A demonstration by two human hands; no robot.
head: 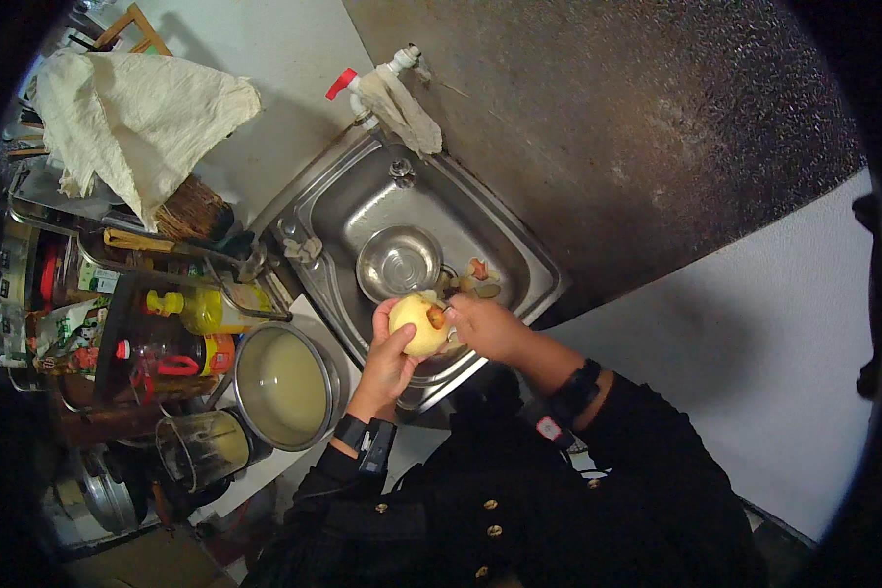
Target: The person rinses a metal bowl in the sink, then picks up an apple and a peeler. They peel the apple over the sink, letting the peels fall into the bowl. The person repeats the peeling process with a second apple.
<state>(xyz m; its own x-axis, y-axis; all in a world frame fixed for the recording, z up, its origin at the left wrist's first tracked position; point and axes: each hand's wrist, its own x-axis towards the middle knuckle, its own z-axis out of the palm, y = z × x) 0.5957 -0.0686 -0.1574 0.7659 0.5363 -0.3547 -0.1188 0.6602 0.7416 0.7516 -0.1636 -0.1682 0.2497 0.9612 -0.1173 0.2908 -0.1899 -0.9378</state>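
Observation:
Over the near edge of the sink, my left hand [388, 360] holds a round, pale yellow peeled fruit [419, 327], perhaps an apple. A brown-orange patch shows on its upper right side. My right hand [489, 327] is curled at the fruit's right side, closed around a small tool that is mostly hidden by the fingers and blurred. A pale strip of peel [453, 339] shows between hand and fruit. Beyond them, a shallow steel bowl [386, 253] rests in the stainless steel sink [478, 209]. Several reddish and pale peelings [479, 270] lie to the bowl's right.
A white tap with a red handle [342, 84] and a draped cloth [400, 106] stands at the sink's far corner. On the left are a steel pot of pale liquid [283, 382], a blender jar [202, 447], a yellow soap bottle [206, 305], a brush [193, 209] and a cream cloth [140, 110].

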